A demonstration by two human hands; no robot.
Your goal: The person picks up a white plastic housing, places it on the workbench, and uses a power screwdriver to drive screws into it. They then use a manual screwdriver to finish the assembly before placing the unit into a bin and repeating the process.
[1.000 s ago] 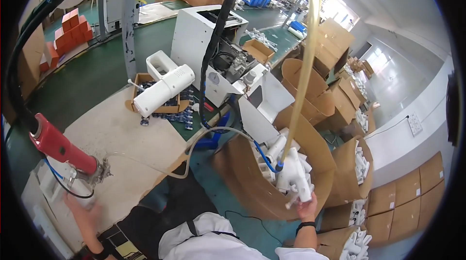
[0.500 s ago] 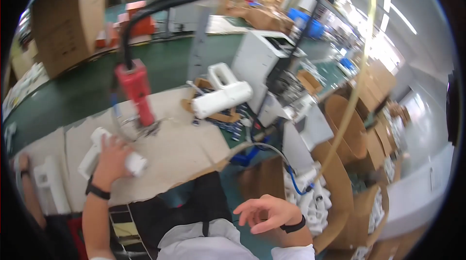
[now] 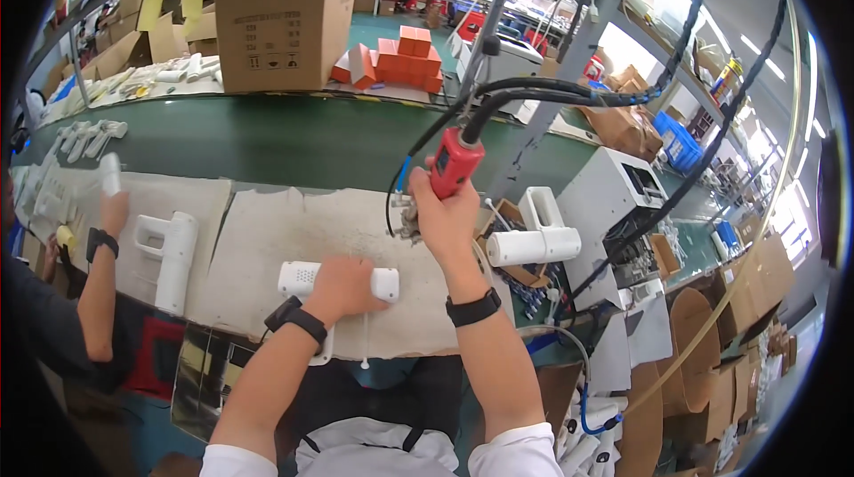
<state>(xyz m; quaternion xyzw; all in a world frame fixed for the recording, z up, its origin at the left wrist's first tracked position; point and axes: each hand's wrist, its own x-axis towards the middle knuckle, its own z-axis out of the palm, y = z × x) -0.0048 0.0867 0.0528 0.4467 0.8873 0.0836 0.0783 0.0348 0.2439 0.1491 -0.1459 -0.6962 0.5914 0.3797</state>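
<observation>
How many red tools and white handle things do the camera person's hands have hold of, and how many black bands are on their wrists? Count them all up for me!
Red tool, in the right hand: 1
White casing, under the left hand: 1
Black wristbands, one per wrist: 2
Total: 4

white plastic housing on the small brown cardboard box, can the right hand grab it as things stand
Probably not: the right hand is wrapped around the red handheld tool, though the white plastic housing lies nearby.
</observation>
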